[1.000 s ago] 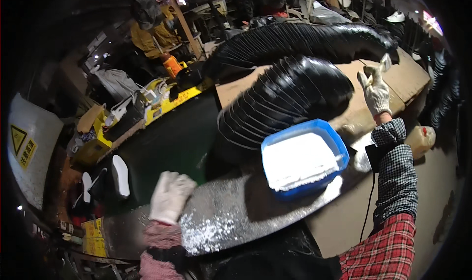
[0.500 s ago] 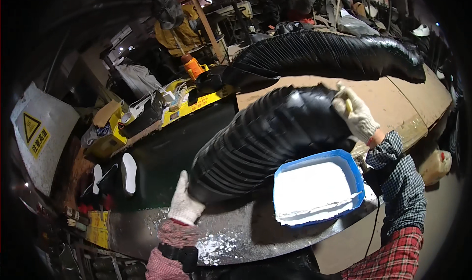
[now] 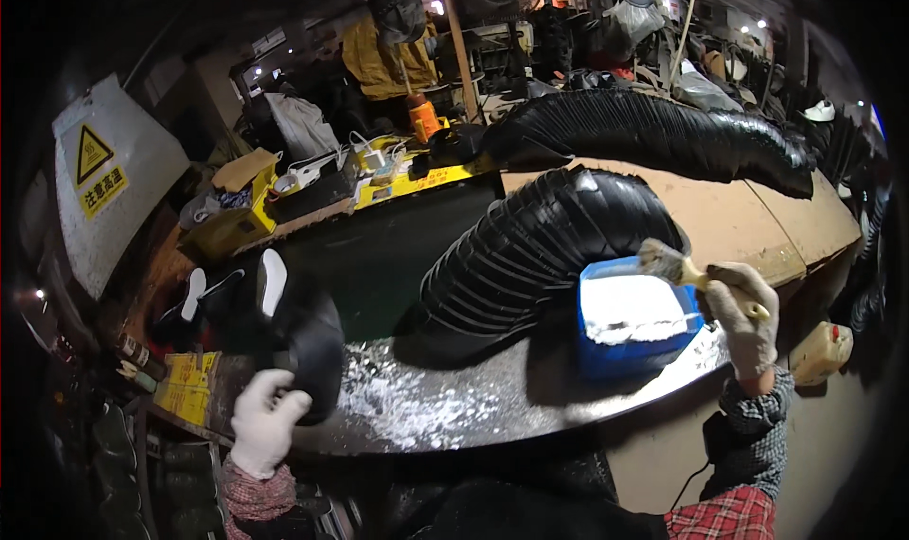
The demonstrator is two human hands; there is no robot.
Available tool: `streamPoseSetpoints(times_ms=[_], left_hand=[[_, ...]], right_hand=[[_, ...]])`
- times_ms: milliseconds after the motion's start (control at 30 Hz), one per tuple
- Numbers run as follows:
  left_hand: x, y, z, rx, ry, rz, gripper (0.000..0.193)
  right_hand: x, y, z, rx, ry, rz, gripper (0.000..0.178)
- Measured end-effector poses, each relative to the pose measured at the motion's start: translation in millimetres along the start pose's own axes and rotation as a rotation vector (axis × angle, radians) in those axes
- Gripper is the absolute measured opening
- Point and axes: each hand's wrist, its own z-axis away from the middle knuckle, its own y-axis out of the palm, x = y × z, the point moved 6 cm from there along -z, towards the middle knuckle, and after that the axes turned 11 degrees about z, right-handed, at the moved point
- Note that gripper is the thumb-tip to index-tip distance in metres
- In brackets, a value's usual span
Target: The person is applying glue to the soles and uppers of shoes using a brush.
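Note:
My left hand (image 3: 263, 424), in a white glove, has its fingers closed at the edge of a thin, curved black piece (image 3: 320, 355), smeared by motion, over the left part of the bench. My right hand (image 3: 748, 317), also gloved, grips a paintbrush (image 3: 668, 263) by its pale handle. The brush's bristles point left above the far right rim of a blue tub (image 3: 630, 358) filled with white paste (image 3: 634, 305). Beside the tub, a thick arched row of overlapping black pieces (image 3: 549, 246) lies on the bench.
White splatter (image 3: 407, 398) marks the bench's front edge. Behind lies a longer row of black pieces (image 3: 644, 133) on brown board (image 3: 757, 223). White-soled shoes (image 3: 272, 282) stand at left, near a metal panel with a yellow warning sign (image 3: 95, 153). A pale jerrycan (image 3: 821, 353) is at right.
My left hand has left the near end of the arched row and moved left with a black piece. My right hand has come down from the row's top to the tub, brush now showing.

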Motion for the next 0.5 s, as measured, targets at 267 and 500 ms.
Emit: streamPoseSetpoints(times_ms=[267,500], left_hand=[[53,-24,14,0.048,0.051,-0.004,0.043],[105,-25,-12,0.202,-0.034,-0.545,0.043]], right_hand=[[-3,25,6,-0.086,-0.116,0.533,0.024],[40,40,74,-0.163,-0.473,0.795,0.012]])
